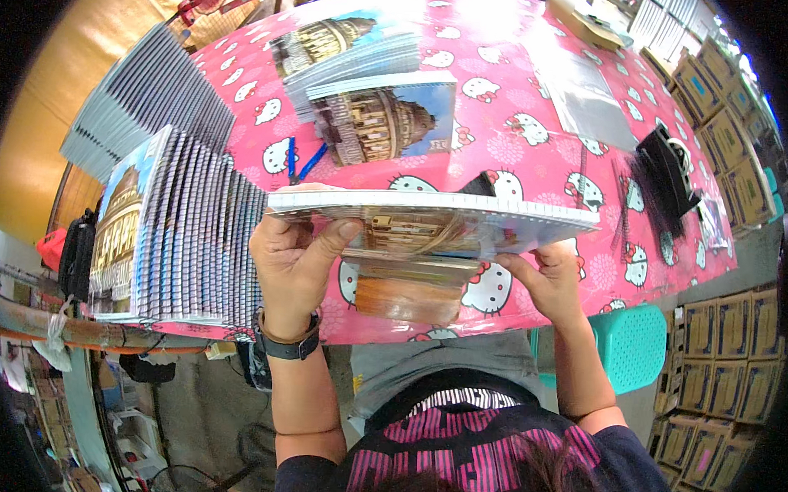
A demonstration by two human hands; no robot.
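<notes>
Both hands hold a notebook (412,229) above the table, its cover printed with a domed stone building. A row of small holes or marks runs along its white upper edge. My left hand (303,247) is closed on the left end, thumb on the cover, a dark band round the wrist. My right hand (549,277) grips the lower right part with the thumb on top. Just below the notebook lies a brown, wood-coloured block or stack (409,300), partly covered. Behind it, a blue-handled hand tool (306,163) is partly hidden.
Stacks of spiral-bound notebooks (199,239) stand at the left, another stack (147,99) behind. More notebooks (381,115) lie at the far middle. Clear plastic sheets (581,96) and a black bundle (670,178) are on the right. A turquoise stool (629,345) and cartons (730,327) stand beyond.
</notes>
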